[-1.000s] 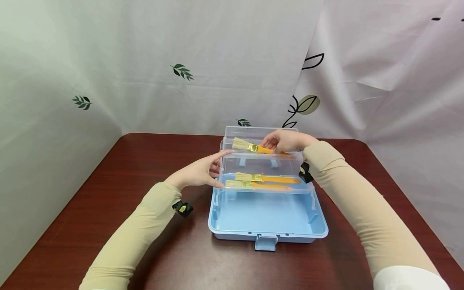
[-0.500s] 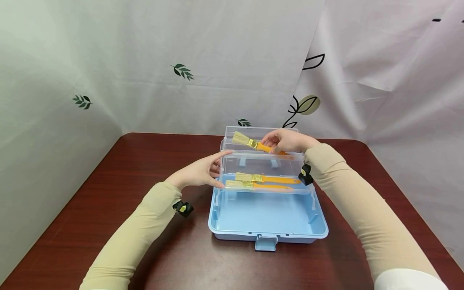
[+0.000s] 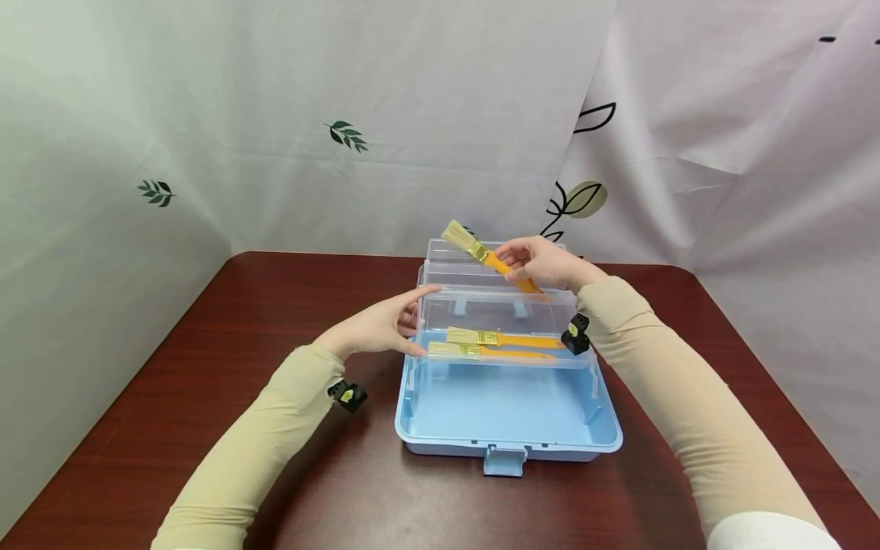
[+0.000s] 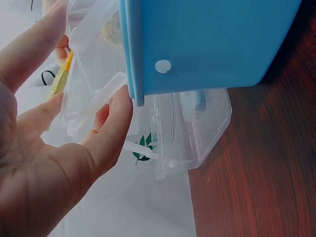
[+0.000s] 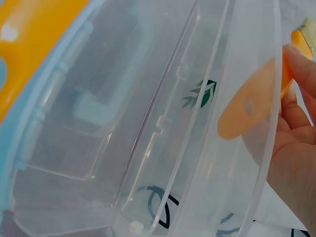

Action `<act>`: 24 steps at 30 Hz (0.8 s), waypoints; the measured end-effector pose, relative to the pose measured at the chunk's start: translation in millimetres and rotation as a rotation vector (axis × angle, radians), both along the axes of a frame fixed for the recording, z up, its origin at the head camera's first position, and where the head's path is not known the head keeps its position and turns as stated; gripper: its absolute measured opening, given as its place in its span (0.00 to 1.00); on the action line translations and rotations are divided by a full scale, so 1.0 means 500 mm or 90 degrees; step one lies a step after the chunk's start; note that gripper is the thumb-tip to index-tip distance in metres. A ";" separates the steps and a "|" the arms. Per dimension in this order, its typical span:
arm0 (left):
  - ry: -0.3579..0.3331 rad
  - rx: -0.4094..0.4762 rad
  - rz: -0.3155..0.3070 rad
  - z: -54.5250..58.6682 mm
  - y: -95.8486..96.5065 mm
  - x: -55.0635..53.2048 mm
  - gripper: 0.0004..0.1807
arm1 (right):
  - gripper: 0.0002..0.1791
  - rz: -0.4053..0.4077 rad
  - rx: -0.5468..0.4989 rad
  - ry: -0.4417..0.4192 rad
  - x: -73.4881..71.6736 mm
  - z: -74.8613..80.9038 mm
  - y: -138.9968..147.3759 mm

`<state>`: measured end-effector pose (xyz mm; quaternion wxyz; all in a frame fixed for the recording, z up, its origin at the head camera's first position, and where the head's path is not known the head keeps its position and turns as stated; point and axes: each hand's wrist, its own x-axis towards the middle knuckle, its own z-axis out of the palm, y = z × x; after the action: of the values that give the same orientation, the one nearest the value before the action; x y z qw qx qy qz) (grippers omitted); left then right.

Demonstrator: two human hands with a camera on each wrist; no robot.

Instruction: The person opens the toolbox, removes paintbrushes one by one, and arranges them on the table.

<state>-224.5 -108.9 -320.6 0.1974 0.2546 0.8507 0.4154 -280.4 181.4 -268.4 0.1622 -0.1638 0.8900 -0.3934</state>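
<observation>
My right hand (image 3: 543,262) pinches a paintbrush (image 3: 498,263) by its orange handle, above the back of the box. The brush tilts, pale bristles up to the left; through clear plastic the right wrist view shows its handle end (image 5: 242,106). My left hand (image 3: 374,327) spans the left end of the clear tray (image 3: 502,309), thumb at the lower corner and a finger at the upper one. Two more paintbrushes, one behind (image 3: 525,341) and one in front (image 3: 516,354), lie in that tray. Below is the light blue box (image 3: 502,401), its lid back.
The box's front latch (image 3: 505,461) hangs down over the dark red wooden table (image 3: 309,489). Behind the table hangs a pale curtain (image 3: 275,153) with leaf prints. Both forearms reach in from the front, each with a small black wrist camera.
My right hand has raised the paintbrush, whose bristle end swings up from nearly level to a steep tilt. My left hand stays on the tray's end.
</observation>
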 end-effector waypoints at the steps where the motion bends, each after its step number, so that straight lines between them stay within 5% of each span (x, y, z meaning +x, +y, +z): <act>1: 0.000 0.000 0.000 0.000 0.000 0.000 0.56 | 0.22 -0.011 -0.004 0.003 0.000 0.000 -0.001; 10: -0.002 -0.002 -0.002 -0.003 -0.001 -0.002 0.56 | 0.23 -0.074 -0.086 -0.007 -0.002 -0.001 -0.009; 17: -0.001 -0.002 -0.004 -0.002 -0.001 -0.004 0.56 | 0.24 -0.120 -0.281 -0.073 0.012 0.013 -0.024; 24: -0.004 -0.004 -0.002 0.002 0.000 -0.002 0.56 | 0.27 -0.117 -0.370 -0.113 0.023 0.016 -0.035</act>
<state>-225.6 -109.1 -319.5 0.2017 0.2543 0.8510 0.4129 -269.0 164.0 -260.4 0.1495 -0.0874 0.7340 -0.6567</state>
